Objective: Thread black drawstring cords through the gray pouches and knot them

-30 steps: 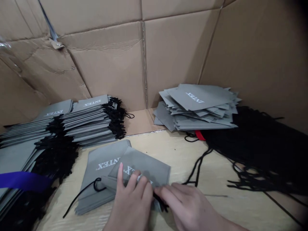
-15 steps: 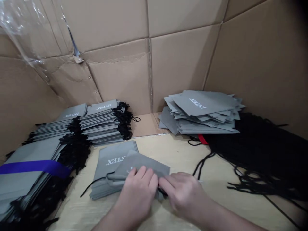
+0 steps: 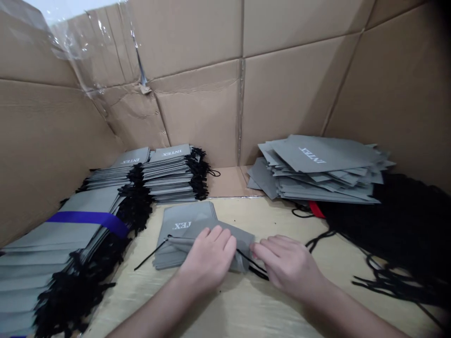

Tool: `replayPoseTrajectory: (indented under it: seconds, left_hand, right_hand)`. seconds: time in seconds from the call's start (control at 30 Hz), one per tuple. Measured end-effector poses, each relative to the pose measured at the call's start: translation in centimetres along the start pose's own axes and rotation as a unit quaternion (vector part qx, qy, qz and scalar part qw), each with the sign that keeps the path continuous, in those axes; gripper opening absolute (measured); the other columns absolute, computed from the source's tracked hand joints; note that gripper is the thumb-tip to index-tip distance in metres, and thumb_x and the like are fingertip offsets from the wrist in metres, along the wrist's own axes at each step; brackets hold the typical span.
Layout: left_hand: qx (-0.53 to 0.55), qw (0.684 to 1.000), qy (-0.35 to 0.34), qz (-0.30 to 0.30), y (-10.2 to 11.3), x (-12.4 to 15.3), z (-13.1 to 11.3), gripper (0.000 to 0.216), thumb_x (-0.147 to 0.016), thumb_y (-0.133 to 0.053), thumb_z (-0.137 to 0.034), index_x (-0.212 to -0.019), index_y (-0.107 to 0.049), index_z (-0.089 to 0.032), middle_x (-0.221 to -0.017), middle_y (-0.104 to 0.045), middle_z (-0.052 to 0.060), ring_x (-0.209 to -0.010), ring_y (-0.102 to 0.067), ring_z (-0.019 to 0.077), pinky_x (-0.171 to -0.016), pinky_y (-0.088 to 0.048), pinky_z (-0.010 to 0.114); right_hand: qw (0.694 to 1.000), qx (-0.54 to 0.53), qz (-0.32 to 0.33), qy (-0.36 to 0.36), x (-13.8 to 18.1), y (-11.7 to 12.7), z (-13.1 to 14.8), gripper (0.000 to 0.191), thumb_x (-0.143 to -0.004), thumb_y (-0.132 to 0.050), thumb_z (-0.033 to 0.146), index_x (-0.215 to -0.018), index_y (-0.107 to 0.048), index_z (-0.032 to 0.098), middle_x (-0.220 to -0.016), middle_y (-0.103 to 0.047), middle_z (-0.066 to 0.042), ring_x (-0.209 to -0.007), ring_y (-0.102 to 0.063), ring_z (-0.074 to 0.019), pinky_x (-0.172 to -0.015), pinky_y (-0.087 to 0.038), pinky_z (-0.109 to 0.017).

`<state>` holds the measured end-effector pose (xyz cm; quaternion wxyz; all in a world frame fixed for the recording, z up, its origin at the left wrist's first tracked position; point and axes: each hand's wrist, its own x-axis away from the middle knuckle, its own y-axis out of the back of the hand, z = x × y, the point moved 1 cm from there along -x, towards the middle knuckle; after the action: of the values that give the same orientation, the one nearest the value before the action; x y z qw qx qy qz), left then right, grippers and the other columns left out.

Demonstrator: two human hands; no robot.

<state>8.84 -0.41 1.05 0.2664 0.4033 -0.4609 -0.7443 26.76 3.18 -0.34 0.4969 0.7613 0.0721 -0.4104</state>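
Observation:
A grey drawstring pouch lies on a short pile of the same pouches printed INTEX, on the pale wooden table. My left hand presses down on the top pouch with its fingers curled over the edge. My right hand sits just to its right, fingers pinched on a black cord that runs out of the pouch's end. Another length of black cord trails out to the left of the pile.
Stacks of finished grey pouches with black cords fill the left, one bundle bound by a purple band. A loose stack of grey pouches sits at the back right beside a heap of black cords. Cardboard walls enclose the table.
The view has swung left and up. My left hand has closed more over the top pouch, and my right hand has drawn away to the right, so a length of black cord shows between them.

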Motion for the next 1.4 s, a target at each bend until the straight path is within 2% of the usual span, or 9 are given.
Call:
replayPoseTrajectory:
  seconds: [0.3, 0.4, 0.5, 0.7, 0.8, 0.93, 1.1, 1.27, 1.4]
  left_hand:
    - [0.021, 0.999, -0.013, -0.028, 0.5, -0.6, -0.6, 0.015, -0.092, -0.038, -0.024, -0.086, -0.052, -0.018, -0.085, -0.057, 0.003, -0.079, -0.049, 0.0202, -0.069, -0.035, 0.035]
    - [0.032, 0.996, 0.036, -0.071, 0.8, 0.2, 1.8, 0.017, -0.090, -0.042, -0.025, -0.102, -0.053, -0.020, -0.100, -0.061, 0.006, -0.095, -0.050, 0.0229, -0.083, -0.034, 0.041]
    - [0.062, 0.980, 0.139, -0.130, 0.7, 1.5, 5.6, 0.023, -0.089, -0.038, -0.013, -0.105, -0.054, -0.017, -0.100, -0.063, 0.008, -0.091, -0.052, 0.0220, -0.081, -0.039, 0.039]
    - [0.275, 0.919, 0.215, -0.182, -0.7, 2.9, 9.6, 0.009, -0.083, -0.052, -0.022, -0.076, -0.057, -0.019, -0.079, -0.064, 0.004, -0.079, -0.058, 0.0192, -0.070, -0.047, 0.030]
    - [0.327, 0.897, 0.239, -0.179, -1.1, 3.0, 9.3, 0.009, -0.079, -0.058, -0.025, -0.072, -0.058, -0.019, -0.081, -0.067, 0.004, -0.081, -0.062, 0.0203, -0.073, -0.048, 0.032]
    - [0.369, 0.873, 0.283, -0.146, -0.9, 3.0, 9.1, 0.011, -0.076, -0.060, -0.029, -0.071, -0.058, -0.019, -0.079, -0.068, 0.003, -0.079, -0.062, 0.0208, -0.073, -0.048, 0.032]
    - [0.444, 0.830, 0.314, -0.123, -0.8, 3.1, 9.1, 0.016, -0.080, -0.056, -0.034, -0.074, -0.055, -0.019, -0.084, -0.066, 0.004, -0.082, -0.061, 0.0197, -0.075, -0.045, 0.030]
    - [0.519, 0.779, 0.322, -0.139, -0.6, 3.0, 8.5, 0.019, -0.080, -0.057, -0.036, -0.073, -0.049, -0.020, -0.090, -0.067, 0.005, -0.087, -0.059, 0.0188, -0.077, -0.042, 0.028]
    - [0.617, 0.699, 0.337, -0.128, -0.5, 2.4, 8.4, 0.027, -0.073, -0.065, -0.040, -0.066, -0.048, -0.020, -0.080, -0.067, 0.005, -0.084, -0.060, 0.0195, -0.073, -0.042, 0.026]
  right_hand:
    - [0.999, -0.030, 0.003, -0.041, -0.5, 0.1, 0.2, 0.033, -0.089, -0.036, 0.015, -0.062, -0.055, 0.019, -0.051, -0.056, 0.000, -0.046, -0.051, -0.0126, -0.052, -0.031, -0.026]
    - [0.993, -0.071, 0.021, -0.097, 0.1, 0.1, -1.5, 0.028, -0.088, -0.036, 0.015, -0.068, -0.055, 0.020, -0.056, -0.062, 0.000, -0.050, -0.058, -0.0130, -0.050, -0.035, -0.024]
    - [0.982, -0.100, 0.025, -0.159, 0.9, 0.0, -3.1, 0.026, -0.087, -0.036, 0.015, -0.070, -0.054, 0.021, -0.059, -0.064, 0.001, -0.050, -0.060, -0.0128, -0.048, -0.038, -0.022]
    - [0.971, -0.118, 0.067, -0.199, 1.0, -0.1, -3.3, 0.024, -0.088, -0.038, 0.022, -0.070, -0.053, 0.022, -0.055, -0.061, 0.001, -0.048, -0.058, -0.0138, -0.048, -0.039, -0.022]
    - [0.946, -0.139, 0.101, -0.276, 0.7, -0.3, -3.2, 0.014, -0.089, -0.042, 0.030, -0.087, -0.053, 0.022, -0.046, -0.050, 0.007, -0.040, -0.049, -0.0129, -0.045, -0.035, -0.022]
    - [0.888, -0.285, 0.137, -0.334, 0.9, -0.9, -3.4, 0.020, -0.091, -0.040, 0.035, -0.100, -0.050, 0.021, -0.046, -0.038, 0.010, -0.041, -0.039, -0.0115, -0.043, -0.031, -0.021]
    - [0.829, -0.421, 0.104, -0.353, 0.9, -1.5, -3.5, 0.026, -0.088, -0.043, 0.039, -0.075, -0.052, 0.018, -0.062, -0.045, 0.003, -0.054, -0.042, -0.0106, -0.049, -0.033, -0.021]
    - [0.774, -0.454, 0.086, -0.433, 0.8, -2.1, -3.5, 0.017, -0.074, -0.052, 0.031, -0.063, -0.046, 0.019, -0.054, -0.041, 0.005, -0.048, -0.038, -0.0093, -0.045, -0.028, -0.021]
    - [0.766, -0.438, 0.069, -0.465, 1.2, -2.5, -3.8, 0.007, -0.066, -0.051, 0.022, -0.062, -0.046, 0.020, -0.052, -0.041, 0.006, -0.047, -0.035, -0.0089, -0.044, -0.025, -0.021]
